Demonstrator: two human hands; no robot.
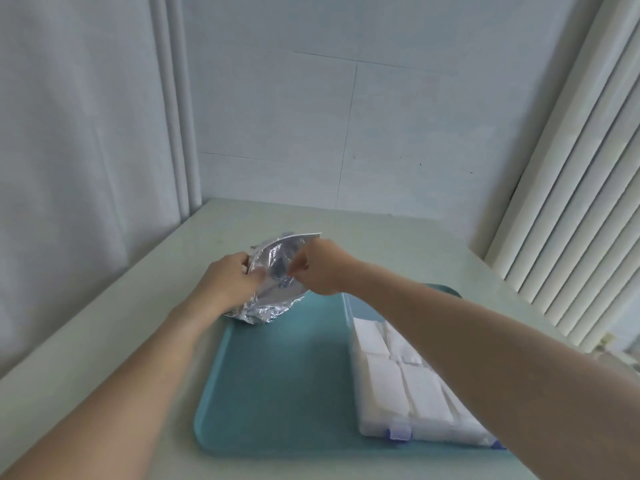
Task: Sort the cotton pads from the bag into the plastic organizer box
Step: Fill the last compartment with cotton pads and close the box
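Note:
A crinkled silver foil bag (273,289) stands at the far left corner of the teal tray (277,393). My left hand (230,277) grips the bag's left side. My right hand (317,268) pinches the bag's upper edge, fingers curled at its mouth. The clear plastic organizer box (391,433) with blue latches lies on the tray's right side, its compartments filled with white cotton pads (419,389). My right forearm crosses over the box and hides part of it. The bag's contents are not visible.
The tray lies on a pale table (104,341) set in a corner. A white wall runs behind and to the left. Vertical blinds (571,220) hang at the right.

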